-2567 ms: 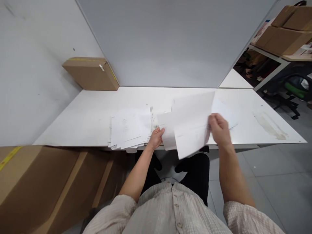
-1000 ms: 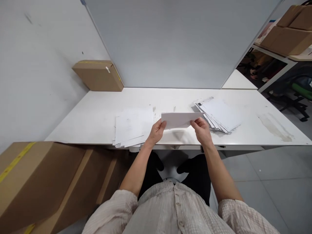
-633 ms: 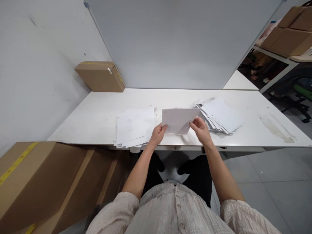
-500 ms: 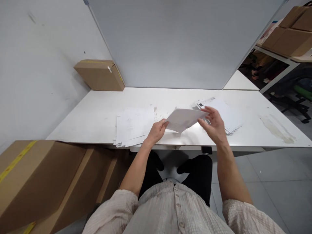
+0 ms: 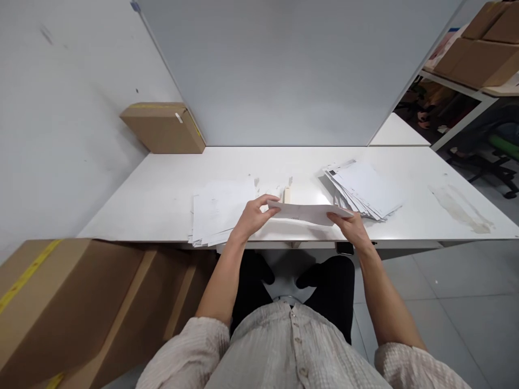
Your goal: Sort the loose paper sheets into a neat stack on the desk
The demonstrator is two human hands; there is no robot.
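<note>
A white sheet of paper (image 5: 302, 212) is held up between my two hands near the table's front edge, tilted so that it looks narrow. My left hand (image 5: 255, 214) pinches its left end; my right hand (image 5: 349, 224) grips its right end. Whether it is one sheet or more I cannot tell. Left of my left hand lies a pile of papers (image 5: 217, 213), its lower edges uneven. Beyond my right hand a fanned stack of papers (image 5: 367, 186) rests at an angle. Behind the held paper stands a small cream-coloured block (image 5: 287, 194), partly hidden.
A grey panel (image 5: 275, 81) rises along the back of the white table (image 5: 133, 200). One cardboard box (image 5: 162, 127) leans in the left corner. Large cartons (image 5: 52, 302) stand at the lower left. Stained patches (image 5: 462, 208) mark the table's right side.
The paper has come down and tilted flatter towards me. My right hand has closed on its right end and moved lower. The small block behind it now shows.
</note>
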